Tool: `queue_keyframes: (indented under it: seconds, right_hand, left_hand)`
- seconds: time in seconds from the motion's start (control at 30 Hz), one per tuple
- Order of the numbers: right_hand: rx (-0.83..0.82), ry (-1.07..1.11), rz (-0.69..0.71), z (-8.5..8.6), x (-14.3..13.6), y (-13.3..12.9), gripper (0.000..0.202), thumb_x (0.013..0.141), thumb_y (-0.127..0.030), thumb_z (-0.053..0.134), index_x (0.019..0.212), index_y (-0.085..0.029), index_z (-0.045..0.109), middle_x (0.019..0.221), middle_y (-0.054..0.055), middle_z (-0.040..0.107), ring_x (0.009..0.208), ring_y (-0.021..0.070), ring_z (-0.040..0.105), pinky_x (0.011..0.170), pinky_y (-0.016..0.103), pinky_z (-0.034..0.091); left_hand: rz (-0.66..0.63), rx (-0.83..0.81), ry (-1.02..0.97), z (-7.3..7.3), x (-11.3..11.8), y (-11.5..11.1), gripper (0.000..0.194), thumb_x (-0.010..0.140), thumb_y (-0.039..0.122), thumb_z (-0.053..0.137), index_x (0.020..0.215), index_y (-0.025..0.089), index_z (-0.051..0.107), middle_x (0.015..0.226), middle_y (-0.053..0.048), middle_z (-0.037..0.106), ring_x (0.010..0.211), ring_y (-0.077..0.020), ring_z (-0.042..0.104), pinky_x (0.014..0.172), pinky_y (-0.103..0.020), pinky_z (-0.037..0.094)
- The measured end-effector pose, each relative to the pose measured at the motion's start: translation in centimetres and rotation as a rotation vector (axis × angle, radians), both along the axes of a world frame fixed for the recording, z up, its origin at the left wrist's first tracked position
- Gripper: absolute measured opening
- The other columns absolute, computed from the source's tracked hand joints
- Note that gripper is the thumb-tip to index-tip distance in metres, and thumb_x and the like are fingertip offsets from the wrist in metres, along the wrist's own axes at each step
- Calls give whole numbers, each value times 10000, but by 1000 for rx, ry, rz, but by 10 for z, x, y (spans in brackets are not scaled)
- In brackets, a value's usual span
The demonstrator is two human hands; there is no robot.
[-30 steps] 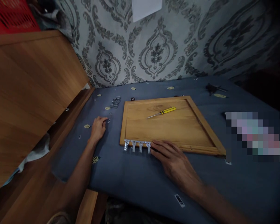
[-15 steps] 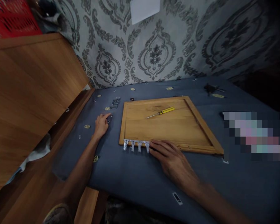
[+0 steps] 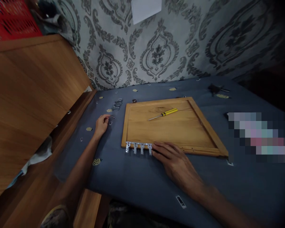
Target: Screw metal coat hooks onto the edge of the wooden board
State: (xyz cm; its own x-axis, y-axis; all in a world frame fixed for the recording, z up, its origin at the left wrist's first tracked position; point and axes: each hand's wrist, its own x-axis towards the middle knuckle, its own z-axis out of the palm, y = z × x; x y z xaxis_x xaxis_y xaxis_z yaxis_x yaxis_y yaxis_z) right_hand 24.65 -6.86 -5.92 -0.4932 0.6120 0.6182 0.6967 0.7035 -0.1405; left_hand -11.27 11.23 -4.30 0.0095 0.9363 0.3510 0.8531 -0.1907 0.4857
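Just left of the wooden panel, my left hand [image 3: 101, 124] is low over the cloth, thumb and forefinger pinched together. Whatever is between the fingertips is too small to make out. Tiny dark metal pieces, which look like screws [image 3: 112, 117], lie beside those fingertips. My right hand [image 3: 177, 163] covers the right end of a silvery hook rack [image 3: 139, 145] and holds it along the near edge of the framed wooden panel [image 3: 140, 129]. Several hooks hang over that edge. A yellow-handled screwdriver [image 3: 169, 112] lies on the panel, its tip pointing left.
Metal rings [image 3: 117, 104] lie on the dark blue cloth [image 3: 133, 177] behind my left hand. A dark tool [image 3: 215, 89] is at the back right. A wooden cabinet [image 3: 35, 85] stands on the left, with a red basket [image 3: 16, 23] on top. Patterned wallpaper [image 3: 154, 53] rises behind.
My left hand has drawn back slightly to the left, its pointing forefinger now bent in to the thumb. The right hand, hook rack, panel and screwdriver have stayed put.
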Motion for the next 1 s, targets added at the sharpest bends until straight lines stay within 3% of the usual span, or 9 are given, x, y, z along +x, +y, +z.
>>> queue_keyframes:
  seconds: [0.43, 0.8, 1.0]
  right_hand:
    - [-11, -27, 4, 4, 0, -1, 496, 871, 32, 526, 1171, -262, 791, 1213, 32, 814, 1166, 219, 738, 1028, 450, 571]
    - [-23, 0, 11, 10, -2, -2, 449, 859, 29, 535, 1137, -217, 788, 1194, 61, 817, 1167, 230, 732, 1028, 442, 560]
    - [-49, -9, 4, 16, -4, -4, 436, 850, 43, 550, 1108, -222, 781, 1205, 63, 813, 1180, 230, 727, 1028, 432, 557]
  left_hand:
    - [18, 6, 123, 1, 19, 2, 239, 971, 228, 608, 1075, 245, 823, 1021, -98, 730, 996, -289, 665, 936, -416, 509]
    - [5, 32, 151, 1, 18, 1, 210, 944, 235, 654, 1062, 263, 824, 996, -72, 732, 966, -259, 664, 895, -372, 502]
    - [-34, 45, 121, 1, 17, 3, 163, 923, 218, 657, 958, 242, 814, 930, -55, 722, 910, -239, 660, 850, -350, 494]
